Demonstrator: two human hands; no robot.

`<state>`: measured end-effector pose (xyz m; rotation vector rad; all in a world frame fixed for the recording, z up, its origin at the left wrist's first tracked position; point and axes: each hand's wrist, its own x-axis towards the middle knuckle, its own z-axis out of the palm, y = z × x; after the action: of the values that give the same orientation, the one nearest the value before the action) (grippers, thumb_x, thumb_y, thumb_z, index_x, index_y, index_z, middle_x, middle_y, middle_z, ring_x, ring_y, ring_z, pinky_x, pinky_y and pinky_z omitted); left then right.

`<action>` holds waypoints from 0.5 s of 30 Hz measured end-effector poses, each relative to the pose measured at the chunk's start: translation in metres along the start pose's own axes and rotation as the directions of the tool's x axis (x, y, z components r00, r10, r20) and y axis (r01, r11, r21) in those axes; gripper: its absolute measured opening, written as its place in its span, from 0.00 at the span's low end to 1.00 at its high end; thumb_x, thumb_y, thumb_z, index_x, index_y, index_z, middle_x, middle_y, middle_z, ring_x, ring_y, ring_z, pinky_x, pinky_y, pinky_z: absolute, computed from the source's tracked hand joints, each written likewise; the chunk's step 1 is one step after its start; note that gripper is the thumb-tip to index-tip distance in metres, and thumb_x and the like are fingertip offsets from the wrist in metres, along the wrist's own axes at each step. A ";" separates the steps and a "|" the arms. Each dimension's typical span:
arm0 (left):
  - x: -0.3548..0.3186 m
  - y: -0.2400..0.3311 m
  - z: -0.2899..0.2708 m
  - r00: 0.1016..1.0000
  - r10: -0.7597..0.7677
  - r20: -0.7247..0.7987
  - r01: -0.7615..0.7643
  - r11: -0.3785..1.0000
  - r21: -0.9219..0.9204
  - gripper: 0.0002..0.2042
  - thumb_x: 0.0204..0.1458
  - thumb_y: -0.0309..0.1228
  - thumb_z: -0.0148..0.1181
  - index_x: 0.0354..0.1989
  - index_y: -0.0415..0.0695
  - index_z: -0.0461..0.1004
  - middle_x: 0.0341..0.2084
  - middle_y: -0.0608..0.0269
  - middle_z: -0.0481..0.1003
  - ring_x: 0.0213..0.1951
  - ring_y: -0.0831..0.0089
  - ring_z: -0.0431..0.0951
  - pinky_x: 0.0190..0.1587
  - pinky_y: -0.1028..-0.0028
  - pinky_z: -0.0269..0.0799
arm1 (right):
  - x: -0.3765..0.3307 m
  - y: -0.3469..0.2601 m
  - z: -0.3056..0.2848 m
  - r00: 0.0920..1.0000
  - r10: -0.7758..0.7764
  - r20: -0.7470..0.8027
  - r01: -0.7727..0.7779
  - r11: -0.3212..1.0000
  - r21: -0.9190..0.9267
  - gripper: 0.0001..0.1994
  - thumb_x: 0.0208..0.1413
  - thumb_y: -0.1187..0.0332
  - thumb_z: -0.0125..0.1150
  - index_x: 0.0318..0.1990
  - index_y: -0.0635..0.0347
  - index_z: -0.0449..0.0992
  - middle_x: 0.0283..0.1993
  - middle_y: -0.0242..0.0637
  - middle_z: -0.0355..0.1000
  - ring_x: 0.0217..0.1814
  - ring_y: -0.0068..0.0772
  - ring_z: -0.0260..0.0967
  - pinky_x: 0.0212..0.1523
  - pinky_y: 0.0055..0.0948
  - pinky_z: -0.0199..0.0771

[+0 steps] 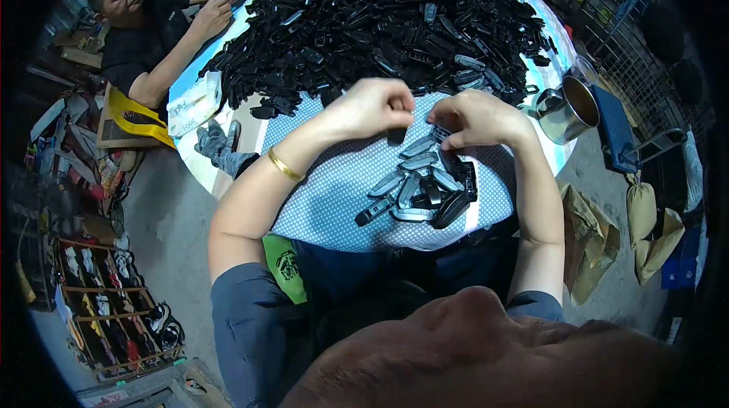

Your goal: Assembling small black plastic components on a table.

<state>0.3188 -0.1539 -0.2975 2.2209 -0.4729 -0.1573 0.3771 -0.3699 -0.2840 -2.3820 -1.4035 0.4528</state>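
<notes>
- Left hand (372, 108), centre of frame: grip curled over a black plastic casing (396, 136); cannot tell whether it grasps it.
- Right hand (486, 119), right of centre: grip half-curled beside small casing pile (411, 188); hold unclear.
- Black casing heap (380, 28): upper centre, on worktop (323, 199).
- Metal mug (563, 118): right.

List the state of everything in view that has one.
Left hand, curled, dark part at its grip
Right hand, grip parted
Small pile, loosely stacked
Cloth, spread under small pile
Big pile, heaped, jumbled
Mug, uncovered, contents unclear
Glove, lying crumpled
Co-worker's hands, close together
</notes>
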 end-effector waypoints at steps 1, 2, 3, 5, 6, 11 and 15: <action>-0.002 0.000 0.005 0.997 0.000 0.083 0.000 1.000 0.008 0.09 0.46 0.29 0.61 0.33 0.37 0.74 0.21 0.68 0.72 0.26 0.81 0.71 0.31 0.80 0.68 | 0.001 -0.003 -0.002 1.000 -0.002 0.013 0.002 1.000 -0.009 0.19 0.38 0.67 0.65 0.41 0.61 0.73 0.25 0.37 0.73 0.25 0.32 0.71 0.29 0.29 0.69; -0.002 0.000 0.007 0.986 -0.001 0.165 -0.002 1.000 0.017 0.09 0.46 0.30 0.62 0.31 0.38 0.74 0.21 0.67 0.72 0.26 0.81 0.71 0.31 0.80 0.68 | 0.002 -0.005 -0.004 1.000 -0.004 0.025 0.005 1.000 -0.019 0.18 0.38 0.68 0.64 0.40 0.62 0.73 0.25 0.38 0.73 0.26 0.31 0.71 0.29 0.28 0.69; -0.001 0.003 0.008 0.956 -0.027 0.291 -0.001 0.995 0.096 0.11 0.47 0.34 0.61 0.32 0.37 0.75 0.24 0.64 0.74 0.28 0.80 0.73 0.33 0.79 0.69 | 0.003 -0.001 -0.003 0.998 -0.015 -0.057 0.019 0.997 0.071 0.17 0.38 0.69 0.63 0.40 0.63 0.73 0.24 0.37 0.72 0.26 0.28 0.70 0.28 0.26 0.69; 0.001 0.006 0.009 0.966 -0.065 0.248 0.067 0.998 0.001 0.14 0.48 0.38 0.59 0.34 0.37 0.75 0.27 0.64 0.75 0.30 0.80 0.72 0.33 0.78 0.68 | 0.004 0.000 -0.005 0.968 0.073 -0.241 -0.015 0.972 0.236 0.18 0.36 0.71 0.63 0.39 0.65 0.74 0.27 0.39 0.72 0.29 0.28 0.71 0.30 0.27 0.70; 0.003 0.004 0.011 0.985 -0.067 0.160 0.079 0.994 -0.070 0.15 0.49 0.39 0.59 0.36 0.37 0.75 0.28 0.64 0.75 0.30 0.80 0.72 0.33 0.78 0.68 | 0.009 0.004 -0.002 0.924 0.082 -0.373 0.059 0.935 0.351 0.16 0.40 0.71 0.62 0.40 0.65 0.74 0.28 0.36 0.72 0.31 0.23 0.70 0.32 0.24 0.72; 0.009 0.000 0.014 0.995 -0.051 -0.087 -0.040 0.586 -0.809 0.19 0.54 0.31 0.53 0.52 0.35 0.64 0.36 0.62 0.73 0.37 0.77 0.74 0.42 0.78 0.72 | 0.029 -0.004 0.021 0.809 0.144 -0.569 0.210 0.834 0.510 0.14 0.46 0.72 0.62 0.42 0.63 0.75 0.35 0.36 0.73 0.36 0.24 0.72 0.37 0.22 0.73; 0.010 -0.017 0.009 0.985 -0.132 -0.113 -0.002 0.641 -0.768 0.19 0.53 0.30 0.54 0.52 0.36 0.64 0.34 0.61 0.74 0.35 0.76 0.76 0.39 0.79 0.73 | 0.038 0.004 0.009 0.690 -0.050 -0.722 0.227 0.962 0.150 0.12 0.46 0.73 0.59 0.41 0.60 0.76 0.36 0.37 0.72 0.33 0.27 0.71 0.35 0.24 0.72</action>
<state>0.3300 -0.1543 -0.3157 1.3772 -0.1703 -0.1757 0.3934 -0.3368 -0.2979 -1.8991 -1.0629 -0.3326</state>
